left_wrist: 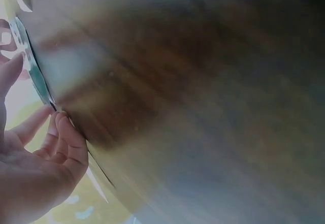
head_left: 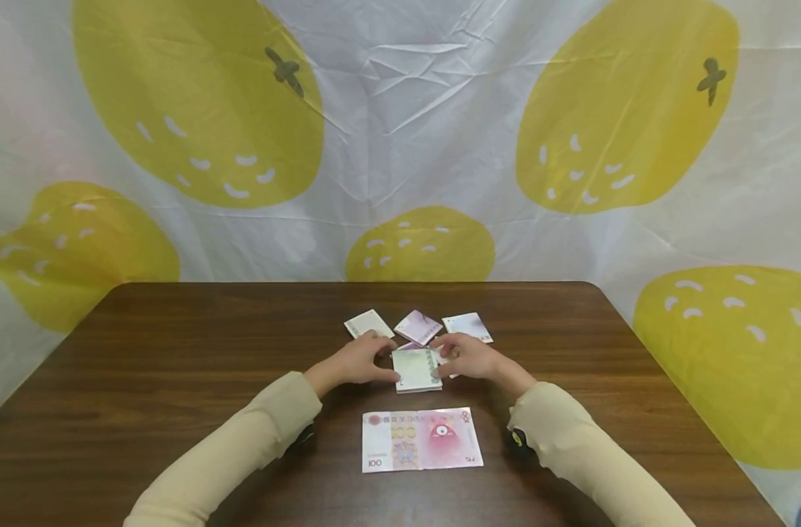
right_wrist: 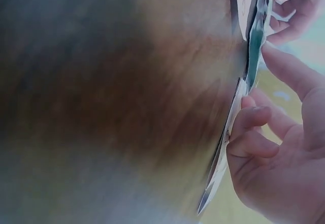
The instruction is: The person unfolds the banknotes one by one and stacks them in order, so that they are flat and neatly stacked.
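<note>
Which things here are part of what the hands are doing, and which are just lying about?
In use:
left hand
right hand
green-printed folded note

Apparently lying about:
flat pink 100 note
rear purple folded note
bluish folded note
cream folded note

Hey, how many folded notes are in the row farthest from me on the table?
3: a pale folded note at left, a purple folded note in the middle and a bluish folded note at right. Any underneath would be hidden.

A head camera looks forward and down across the table (head_left: 189,351); two tilted wrist cameras peer close along it, sharing left hand (head_left: 358,360), right hand (head_left: 472,357) and folded green note (head_left: 413,367).
</note>
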### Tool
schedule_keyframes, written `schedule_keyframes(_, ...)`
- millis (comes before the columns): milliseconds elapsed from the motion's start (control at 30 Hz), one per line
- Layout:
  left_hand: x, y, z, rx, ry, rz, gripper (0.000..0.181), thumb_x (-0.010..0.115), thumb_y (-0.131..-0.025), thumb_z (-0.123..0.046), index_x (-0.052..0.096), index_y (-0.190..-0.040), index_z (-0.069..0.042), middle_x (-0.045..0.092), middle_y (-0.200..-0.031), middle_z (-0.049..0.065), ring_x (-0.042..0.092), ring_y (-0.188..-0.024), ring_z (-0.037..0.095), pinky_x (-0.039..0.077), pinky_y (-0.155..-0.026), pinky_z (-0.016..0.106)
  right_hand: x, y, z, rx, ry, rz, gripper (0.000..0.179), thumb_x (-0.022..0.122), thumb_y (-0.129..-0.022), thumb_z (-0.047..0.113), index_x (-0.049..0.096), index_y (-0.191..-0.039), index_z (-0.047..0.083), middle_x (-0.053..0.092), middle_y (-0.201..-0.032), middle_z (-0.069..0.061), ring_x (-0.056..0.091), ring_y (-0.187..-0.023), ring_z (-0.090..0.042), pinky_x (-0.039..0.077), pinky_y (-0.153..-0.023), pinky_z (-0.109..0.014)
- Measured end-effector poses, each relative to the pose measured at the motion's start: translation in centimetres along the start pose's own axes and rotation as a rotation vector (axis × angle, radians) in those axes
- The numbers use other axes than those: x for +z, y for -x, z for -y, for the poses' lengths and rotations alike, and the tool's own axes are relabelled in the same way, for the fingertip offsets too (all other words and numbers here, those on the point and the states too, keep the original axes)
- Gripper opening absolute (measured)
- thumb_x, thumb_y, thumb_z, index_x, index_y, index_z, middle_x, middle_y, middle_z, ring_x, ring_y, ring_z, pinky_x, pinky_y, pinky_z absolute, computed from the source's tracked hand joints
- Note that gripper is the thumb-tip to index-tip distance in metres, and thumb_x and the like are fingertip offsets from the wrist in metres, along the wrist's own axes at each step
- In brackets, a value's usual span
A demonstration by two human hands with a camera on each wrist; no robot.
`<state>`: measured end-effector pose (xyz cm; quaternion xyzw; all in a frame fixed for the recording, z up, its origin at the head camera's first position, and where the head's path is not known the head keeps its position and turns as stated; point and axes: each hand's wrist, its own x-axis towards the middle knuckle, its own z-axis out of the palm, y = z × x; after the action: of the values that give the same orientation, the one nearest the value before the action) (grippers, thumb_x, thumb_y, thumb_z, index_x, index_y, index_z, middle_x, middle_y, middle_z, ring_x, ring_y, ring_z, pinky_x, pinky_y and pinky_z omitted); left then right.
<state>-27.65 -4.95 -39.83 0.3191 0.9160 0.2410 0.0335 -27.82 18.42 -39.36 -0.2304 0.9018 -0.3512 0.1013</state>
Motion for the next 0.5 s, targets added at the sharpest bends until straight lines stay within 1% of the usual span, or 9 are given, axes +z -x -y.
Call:
schedule_keyframes(300, 0.12, -0.14, -0.42, -0.072, -0.059, 0.022, 0.053, 0.072, -0.070, -0.035, 0.056, -0.114, -0.010, 0.043, -0.091, 0.005, 0.046, -0.075, 0.018, 0.040, -0.069, 0.032, 0.25, -0.20, 0.21, -0.032, 0.080, -0.007, 0.048, 0.075, -0.066, 0.014, 0.055, -0.108, -0.002, 0.053, -0.083, -0.008, 0.047, -0.073, -0.018, 0.039, -0.065, -0.030)
schedule_keyframes(500, 0.09, -0.06, -0.67, -0.071, -0.077, 0.025, 0.053, 0.072, -0.071, -0.035, 0.055, -0.114, -0.009, 0.044, -0.092, 0.005, 0.047, -0.076, 0.019, 0.041, -0.069, 0.033, 0.43, -0.33, 0.31, -0.017, 0.103, -0.018, 0.048, 0.076, -0.065, 0.013, 0.056, -0.106, 0.000, 0.053, -0.081, -0.006, 0.047, -0.071, -0.017, 0.039, -0.065, -0.030)
